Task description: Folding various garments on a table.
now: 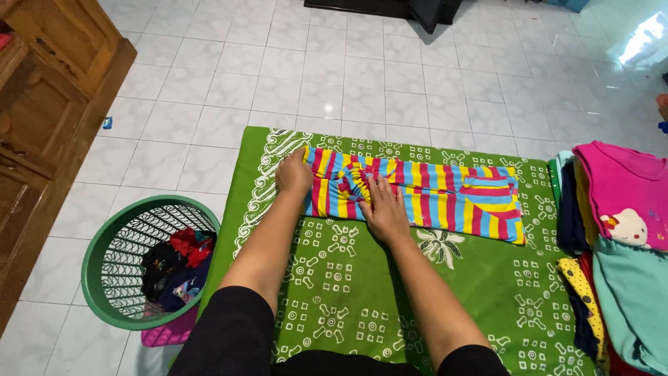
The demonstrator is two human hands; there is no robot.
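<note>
A small striped garment (445, 198) in red, yellow and blue lies flat on a green patterned mat (348, 278) on the tiled floor. My left hand (293, 173) presses flat on the garment's left end, fingers together, at its upper left corner. My right hand (383, 207) lies palm down on the gathered middle part of the garment, fingers spread. Neither hand grips the cloth; both rest on top of it.
A green plastic laundry basket (104, 278) with several crumpled clothes stands on the floor at the left. A pile of folded clothes (619, 230), pink on top, sits at the mat's right edge. A wooden cabinet (49, 104) lines the far left.
</note>
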